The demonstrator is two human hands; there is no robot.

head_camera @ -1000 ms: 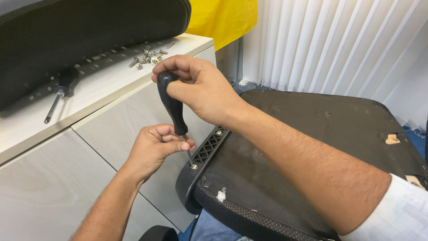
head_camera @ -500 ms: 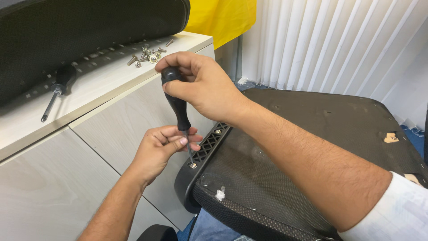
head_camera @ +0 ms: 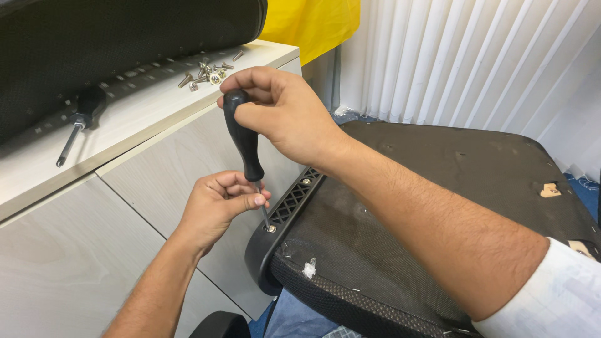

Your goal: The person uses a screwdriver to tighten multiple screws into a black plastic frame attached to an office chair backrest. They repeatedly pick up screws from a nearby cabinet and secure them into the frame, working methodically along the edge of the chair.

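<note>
Screwdriver upright on a seat screw

Right hand (head_camera: 285,116) wraps the top of the screwdriver (head_camera: 244,139); left hand (head_camera: 219,203), fingers curled, pinches its shaft just above the screw (head_camera: 271,229) in the black seat (head_camera: 451,188). Loose screws (head_camera: 206,72) lie on the cabinet (head_camera: 156,112).

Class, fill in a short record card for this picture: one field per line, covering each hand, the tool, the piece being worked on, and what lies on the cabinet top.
Right hand: right hand grips the top of the screwdriver handle
Left hand: left hand steadies the shaft near the tip
Tool: black-handled screwdriver, nearly upright, tip on a screw
Screw: screw in the black plastic edge bracket
Workpiece: upturned chair seat, dark fabric underside
Cabinet top: pale cabinet carries a pile of loose screws and a second screwdriver
Behind: black chair backrest
</note>
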